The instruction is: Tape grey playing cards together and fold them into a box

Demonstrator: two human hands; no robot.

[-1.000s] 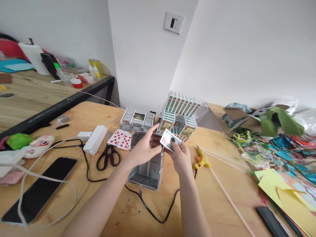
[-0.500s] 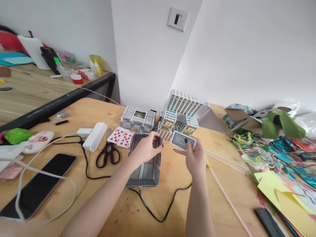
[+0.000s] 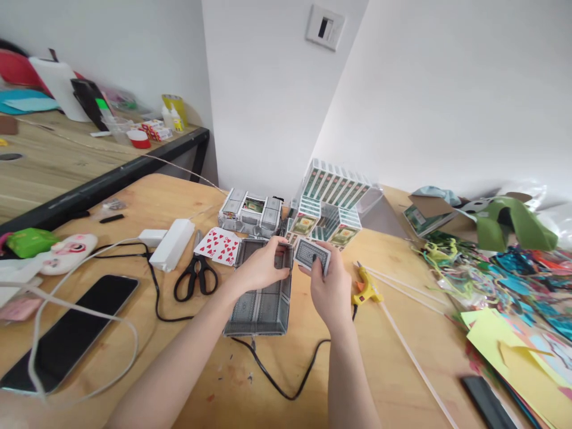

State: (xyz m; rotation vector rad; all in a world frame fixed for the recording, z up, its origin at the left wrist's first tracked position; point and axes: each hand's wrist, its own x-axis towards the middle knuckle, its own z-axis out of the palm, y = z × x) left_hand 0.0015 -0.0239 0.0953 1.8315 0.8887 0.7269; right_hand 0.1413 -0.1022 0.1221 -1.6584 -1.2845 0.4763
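Observation:
An open box made of grey-backed playing cards (image 3: 257,319) lies on the wooden table in front of me. My left hand (image 3: 267,266) grips its far right edge, thumb inside the wall. In my right hand (image 3: 329,289) a playing card (image 3: 311,256) is pinched, its grey patterned back facing me, close beside the box's upper right corner. Whether it is one card or several stacked I cannot tell. Left of the box, red heart cards (image 3: 218,245) lie face up, partly over black-handled scissors (image 3: 195,277). A yellow glue gun (image 3: 367,287) rests right of my right hand.
Stacked green-and-white card boxes (image 3: 336,185) and a card-covered structure (image 3: 251,213) stand behind. A phone (image 3: 74,330), a white power block (image 3: 173,245) and cables lie left. Yellow paper (image 3: 504,342) and colourful scraps cover the right side. A black cable (image 3: 286,396) loops in front.
My right hand has moved left with the card, bringing it next to the box's edge and uncovering the glue gun. My left hand stays on the box.

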